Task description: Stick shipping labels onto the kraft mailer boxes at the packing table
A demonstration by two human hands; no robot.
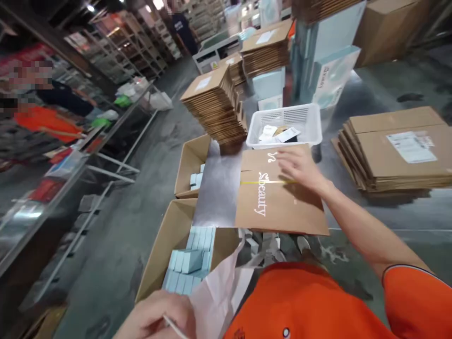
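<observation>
On the metal table a flat cardboard carton [278,202] lies with white "beauty" lettering and a yellow line across it. My right hand [300,167] rests on the carton's far half, fingers stretched out and palm down. At the bottom of the view my left hand [158,313] is closed, with a thin white edge sticking out between its fingers. A crumpled pale sheet [217,287] runs up from that hand toward the table's front edge; its lower part is hidden. Just beyond the carton stands a white plastic basket [310,125] holding labels and a tape roll.
Flattened cartons [395,146] with a label are stacked at right, and another tall carton stack [212,103] stands behind. Left of the table, an open box [158,254] holds several light-blue small boxes [192,261]. Light-blue packages [334,75] stand farther back. People work at left.
</observation>
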